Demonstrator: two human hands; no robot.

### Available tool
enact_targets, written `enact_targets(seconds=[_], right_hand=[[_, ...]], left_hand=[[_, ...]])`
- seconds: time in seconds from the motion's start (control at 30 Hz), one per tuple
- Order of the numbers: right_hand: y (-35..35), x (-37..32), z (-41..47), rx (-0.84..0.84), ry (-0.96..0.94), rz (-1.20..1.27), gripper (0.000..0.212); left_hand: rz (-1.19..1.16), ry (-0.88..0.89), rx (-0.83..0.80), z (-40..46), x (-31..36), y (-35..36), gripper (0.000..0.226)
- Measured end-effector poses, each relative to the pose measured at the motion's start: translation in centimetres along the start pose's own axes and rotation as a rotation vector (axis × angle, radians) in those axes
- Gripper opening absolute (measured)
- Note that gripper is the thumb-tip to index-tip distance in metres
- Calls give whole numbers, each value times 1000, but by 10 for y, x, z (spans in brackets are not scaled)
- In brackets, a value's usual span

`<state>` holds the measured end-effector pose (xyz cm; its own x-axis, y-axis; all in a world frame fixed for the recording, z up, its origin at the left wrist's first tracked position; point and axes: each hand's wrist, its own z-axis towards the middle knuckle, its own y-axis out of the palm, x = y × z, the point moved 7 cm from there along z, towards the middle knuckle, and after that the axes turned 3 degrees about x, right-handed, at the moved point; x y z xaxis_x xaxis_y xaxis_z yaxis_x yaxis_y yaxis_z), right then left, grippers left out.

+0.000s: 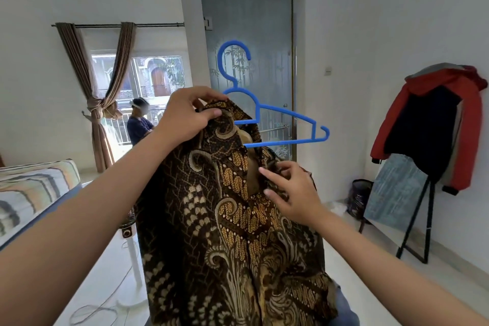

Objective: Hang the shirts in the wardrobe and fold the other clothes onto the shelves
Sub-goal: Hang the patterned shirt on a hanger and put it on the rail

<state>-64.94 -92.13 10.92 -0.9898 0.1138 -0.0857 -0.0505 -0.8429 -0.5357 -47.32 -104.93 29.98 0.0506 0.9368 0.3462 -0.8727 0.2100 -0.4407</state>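
A brown batik shirt (227,233) hangs in front of me, half on a blue plastic hanger (285,116). The hanger's left arm is inside the shirt; its right arm and hook stick out bare above the collar. My left hand (185,116) grips the shirt's left shoulder together with the hanger beneath it. My right hand (291,190) pinches the edge of the shirt's open front near the collar, below the hanger's bare right arm. No wardrobe is in view.
A frosted glass door (264,21) stands straight ahead. A coat stand with a red and dark jacket (434,127) is at the right wall. A striped mattress (31,188) lies at the left. Another person (139,124) stands by the window. A fan's white pole (133,254) rises behind the shirt.
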Motion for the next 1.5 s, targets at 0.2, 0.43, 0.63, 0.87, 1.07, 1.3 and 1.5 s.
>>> enact_targets(seconds=[0.2, 0.43, 0.63, 0.87, 1.07, 1.3, 1.5], right_hand=[[23, 16, 5, -53, 323, 302, 52], [-28, 50, 7, 255, 433, 370, 40], [-49, 64, 14, 118, 321, 317, 44], [-66, 76, 23, -23, 351, 342, 42], [-84, 73, 35, -71, 340, 372, 46], [-103, 61, 42, -64, 321, 331, 47], [-102, 14, 44, -38, 205, 357, 47]], left_hand=[[-21, -12, -27, -4, -8, -6, 33], [50, -82, -133, -13, -34, -13, 37], [-11, -101, -174, -15, -43, -12, 32], [-62, -103, -234, -9, -42, -12, 28], [-25, -70, -303, -8, -41, -9, 29], [122, -59, -276, -8, -41, 4, 23], [111, -34, -95, -13, -32, 18, 24]])
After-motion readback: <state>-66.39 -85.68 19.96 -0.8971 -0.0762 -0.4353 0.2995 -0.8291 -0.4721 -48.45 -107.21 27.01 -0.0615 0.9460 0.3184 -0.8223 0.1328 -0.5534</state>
